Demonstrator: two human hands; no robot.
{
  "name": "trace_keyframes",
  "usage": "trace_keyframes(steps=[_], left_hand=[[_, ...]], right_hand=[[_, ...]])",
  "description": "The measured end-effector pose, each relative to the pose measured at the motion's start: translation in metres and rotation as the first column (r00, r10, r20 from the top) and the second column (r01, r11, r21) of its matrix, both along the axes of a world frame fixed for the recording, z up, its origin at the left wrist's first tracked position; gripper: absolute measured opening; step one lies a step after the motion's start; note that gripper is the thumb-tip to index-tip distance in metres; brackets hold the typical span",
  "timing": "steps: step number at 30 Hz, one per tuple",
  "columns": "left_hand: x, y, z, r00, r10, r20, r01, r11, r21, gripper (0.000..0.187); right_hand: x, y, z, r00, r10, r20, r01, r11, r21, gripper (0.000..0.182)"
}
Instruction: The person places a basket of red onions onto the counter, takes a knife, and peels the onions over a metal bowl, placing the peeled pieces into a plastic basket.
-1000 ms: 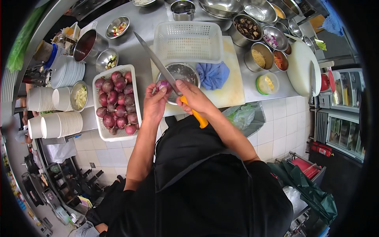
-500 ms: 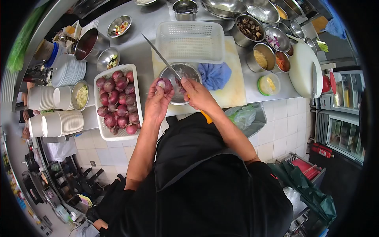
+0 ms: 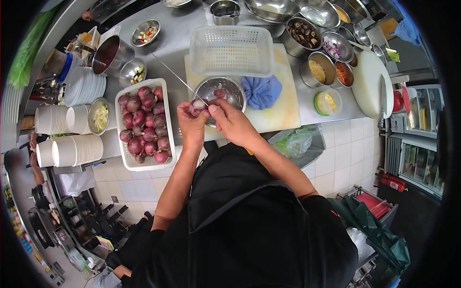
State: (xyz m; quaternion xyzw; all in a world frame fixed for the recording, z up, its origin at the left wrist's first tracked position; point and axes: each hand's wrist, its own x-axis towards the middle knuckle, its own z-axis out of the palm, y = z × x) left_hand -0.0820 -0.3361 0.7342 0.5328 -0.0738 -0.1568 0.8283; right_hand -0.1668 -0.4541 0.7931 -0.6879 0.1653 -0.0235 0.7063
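My left hand (image 3: 192, 124) is closed round a red onion (image 3: 196, 107) whose pale cut end shows. In my right hand (image 3: 231, 120) is a long knife (image 3: 178, 76), its blade seen nearly edge-on and pointing up to the left, with its base against the onion. Most of the yellow handle is hidden under my right hand. Just beyond both hands sits a steel bowl (image 3: 234, 86) with reddish onion pieces (image 3: 220, 93) inside. To the left, a white basket (image 3: 169, 120) holds many whole red onions (image 3: 144, 126).
A white perforated basket (image 3: 231, 68) and a blue cloth (image 3: 261, 92) lie on the cutting board (image 3: 287, 115). Steel bowls and pots, including one with mushrooms (image 3: 304, 34), line the right. Stacked paper bowls (image 3: 79, 150) stand left. A lined bin (image 3: 307, 146) is below the table's edge.
My right hand has moved left and down to meet my left hand. The knife has swung left and turned edge-on, its blade now at the onion.
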Motion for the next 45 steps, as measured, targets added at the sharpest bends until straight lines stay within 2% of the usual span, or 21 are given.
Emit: trace_keyframes(steps=[2,3,5,9,11,14,18,20,21,23,24,26,27,29,33,35,39,41,45], left_hand=[[0.000,0.002,-0.004,1.000,-0.006,-0.013,0.006,1.000,0.001,0.068],[0.000,0.002,-0.005,1.000,-0.007,-0.011,0.007,1.000,0.001,0.068],[0.000,0.004,-0.008,0.996,-0.039,-0.079,0.033,0.996,-0.078,0.067],[0.001,0.006,-0.004,0.986,-0.094,-0.139,0.076,0.988,-0.132,0.068],[0.004,0.012,-0.001,0.958,-0.216,-0.191,0.196,0.974,-0.116,0.059],[0.001,0.016,0.008,0.923,-0.285,-0.257,0.243,0.953,-0.181,0.055],[0.005,0.021,0.006,0.883,-0.351,-0.311,0.262,0.919,-0.294,0.049],[0.008,0.023,0.007,0.855,-0.406,-0.322,0.301,0.895,-0.329,0.046],[0.009,0.023,0.007,0.856,-0.406,-0.319,0.301,0.895,-0.330,0.046],[0.009,0.024,0.007,0.878,-0.351,-0.325,0.290,0.931,-0.221,0.048],[0.008,0.023,0.010,0.878,-0.351,-0.324,0.290,0.931,-0.222,0.048],[0.006,0.020,0.018,0.929,-0.257,-0.268,0.259,0.965,-0.028,0.051],[0.006,0.020,0.016,0.927,-0.259,-0.270,0.261,0.965,-0.029,0.051],[0.006,0.018,0.012,0.963,-0.221,-0.153,0.239,0.965,0.106,0.054],[0.003,0.015,0.009,0.980,-0.179,-0.082,0.188,0.974,0.126,0.056],[0.002,0.015,0.011,0.984,-0.170,-0.044,0.176,0.965,0.193,0.055],[0.003,0.016,0.009,0.983,-0.182,-0.032,0.184,0.961,0.207,0.054],[0.004,0.018,0.007,0.972,-0.209,-0.111,0.223,0.966,0.135,0.052],[0.002,0.021,0.014,0.945,-0.274,-0.180,0.292,0.953,0.081,0.048]], right_hand=[[0.002,0.002,-0.008,0.995,-0.087,0.054,0.093,0.987,-0.134,0.043],[0.001,0.002,-0.005,0.995,-0.087,0.057,0.094,0.987,-0.134,0.043],[0.000,-0.001,0.005,0.999,-0.046,-0.009,0.046,0.999,0.008,0.046],[-0.002,-0.006,0.012,0.997,-0.063,-0.048,0.066,0.996,0.064,0.049],[-0.003,-0.011,0.014,0.990,-0.078,-0.116,0.089,0.991,0.096,0.046],[-0.001,-0.014,0.000,0.978,-0.151,-0.142,0.171,0.975,0.143,0.049],[-0.001,-0.023,-0.007,0.969,-0.147,-0.199,0.176,0.975,0.135,0.051],[-0.002,-0.027,-0.005,0.948,-0.069,-0.311,0.095,0.993,0.071,0.052],[-0.003,-0.027,-0.004,0.949,-0.069,-0.308,0.095,0.993,0.069,0.052],[-0.006,-0.024,-0.001,0.972,-0.039,-0.231,0.046,0.999,0.026,0.052],[-0.008,-0.022,0.001,0.972,-0.040,-0.230,0.046,0.999,0.024,0.052],[-0.009,-0.016,0.008,0.992,-0.036,-0.119,0.044,0.997,0.059,0.056],[-0.009,-0.014,0.010,0.992,-0.038,-0.121,0.045,0.997,0.057,0.056],[-0.009,-0.009,0.013,1.000,0.024,-0.012,-0.024,1.000,0.012,0.054],[-0.004,-0.003,0.002,1.000,0.024,0.011,-0.023,0.995,-0.102,0.049],[-0.004,-0.003,0.000,0.999,-0.008,0.043,0.017,0.981,-0.193,0.046],[-0.003,-0.007,-0.003,1.000,-0.017,0.014,0.019,0.982,-0.186,0.047],[-0.006,-0.008,0.013,0.998,-0.013,-0.053,0.011,0.999,-0.045,0.049],[-0.005,-0.013,0.002,0.997,-0.060,-0.045,0.061,0.998,0.010,0.051]])
